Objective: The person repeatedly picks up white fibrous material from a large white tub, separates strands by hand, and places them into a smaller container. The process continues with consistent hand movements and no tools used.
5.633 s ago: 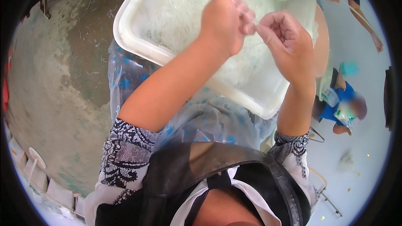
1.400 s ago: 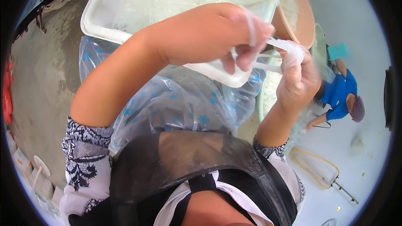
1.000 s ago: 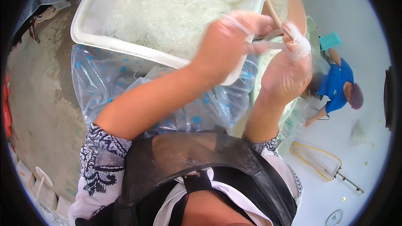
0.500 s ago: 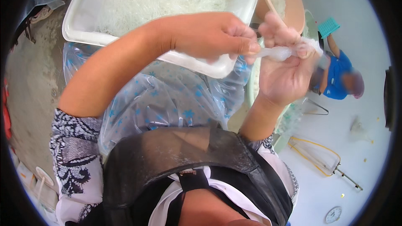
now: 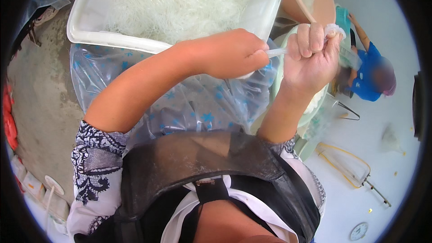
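A translucent white strand is stretched taut between my two hands, narrow like a twisted bundle. My left hand is closed round one end, knuckles up. Fingers curled, my right hand grips the other end, and a white bunched wad of the same-looking material sticks out by its thumb and forefinger. Just beyond my left hand stands a white rectangular tub, heaped with tangled, glossy whitish strands. Whether these are noodles or some other fibre, I cannot tell.
Clear plastic sheeting with blue flowers hangs below the tub. A peach-coloured basin and a pale green one hold white material. A person in blue is at the right. A yellow-edged wire frame and a clock are on the wall.
My right hand has closed its fingers round the strand, which was lying across its open palm. My left hand has turned and moved slightly down. The wad has risen above the right fingers.
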Demonstrator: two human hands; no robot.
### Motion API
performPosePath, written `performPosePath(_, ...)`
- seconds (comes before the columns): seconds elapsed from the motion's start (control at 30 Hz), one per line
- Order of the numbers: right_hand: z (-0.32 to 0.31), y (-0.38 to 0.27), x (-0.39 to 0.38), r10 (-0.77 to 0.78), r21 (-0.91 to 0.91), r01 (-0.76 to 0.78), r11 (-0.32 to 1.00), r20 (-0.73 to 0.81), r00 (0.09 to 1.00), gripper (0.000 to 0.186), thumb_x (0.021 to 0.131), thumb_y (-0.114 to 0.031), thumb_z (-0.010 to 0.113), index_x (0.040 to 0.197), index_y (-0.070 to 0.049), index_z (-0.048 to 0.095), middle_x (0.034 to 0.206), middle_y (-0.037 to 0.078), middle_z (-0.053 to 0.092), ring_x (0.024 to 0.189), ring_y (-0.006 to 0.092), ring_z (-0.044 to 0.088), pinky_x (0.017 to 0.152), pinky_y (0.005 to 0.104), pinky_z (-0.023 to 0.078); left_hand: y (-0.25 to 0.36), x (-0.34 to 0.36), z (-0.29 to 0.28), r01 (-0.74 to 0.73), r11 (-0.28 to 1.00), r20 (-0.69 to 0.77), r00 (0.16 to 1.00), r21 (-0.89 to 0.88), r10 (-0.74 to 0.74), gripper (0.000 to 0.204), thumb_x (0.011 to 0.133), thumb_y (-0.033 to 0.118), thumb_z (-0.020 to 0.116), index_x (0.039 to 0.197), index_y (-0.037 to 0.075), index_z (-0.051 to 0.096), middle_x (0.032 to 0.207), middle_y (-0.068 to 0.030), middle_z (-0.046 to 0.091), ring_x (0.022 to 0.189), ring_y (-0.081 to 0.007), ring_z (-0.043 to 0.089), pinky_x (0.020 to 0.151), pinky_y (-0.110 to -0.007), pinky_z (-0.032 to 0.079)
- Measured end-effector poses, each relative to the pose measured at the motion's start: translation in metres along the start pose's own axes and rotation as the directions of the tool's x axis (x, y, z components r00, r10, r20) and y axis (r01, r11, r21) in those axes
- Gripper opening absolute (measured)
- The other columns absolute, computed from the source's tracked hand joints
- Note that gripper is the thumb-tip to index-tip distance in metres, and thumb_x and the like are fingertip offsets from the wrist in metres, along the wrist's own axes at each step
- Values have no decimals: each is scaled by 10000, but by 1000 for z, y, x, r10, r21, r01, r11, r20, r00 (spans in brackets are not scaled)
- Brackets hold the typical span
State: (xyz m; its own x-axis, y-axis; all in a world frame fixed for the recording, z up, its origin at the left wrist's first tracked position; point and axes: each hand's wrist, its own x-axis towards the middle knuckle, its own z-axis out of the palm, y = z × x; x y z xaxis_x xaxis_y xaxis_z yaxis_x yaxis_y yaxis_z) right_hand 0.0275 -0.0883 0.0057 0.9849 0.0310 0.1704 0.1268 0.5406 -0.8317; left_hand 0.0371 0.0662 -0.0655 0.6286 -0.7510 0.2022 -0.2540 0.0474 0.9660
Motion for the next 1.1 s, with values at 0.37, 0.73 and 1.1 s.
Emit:
performPosePath(0.37,-85,-39,-6,-538,-907,137,398,-110,836,218,943,-243,401,948,-25,402,712,160,592,512,186,464,486,270,405,-44,32,40,16,996,-342,939,-88,-45,247,840,197,441,760,-17,535,727,-189,572,686,-351,543,660,-407,447)
performPosePath(0.73,24,25,-29,-5,-645,727,235,747,664,387,702,-303,722,1020,-93,656,1452,188,239,1350,399,174,1066,511,201,31,-14,-31,221,105,239,768,-970,594,311,942,292,413,918,8,538,790,-99,585,743,-234,568,646,-328,444)
performPosePath(1.1,20,26,4,-397,-697,230,679,-85,914,259,902,-171,549,994,54,639,1056,193,620,1019,238,585,1011,444,333,-13,-6,20,-178,782,-547,624,597,559,382,846,294,562,986,-57,512,848,-203,560,762,-294,555,685,-363,467)
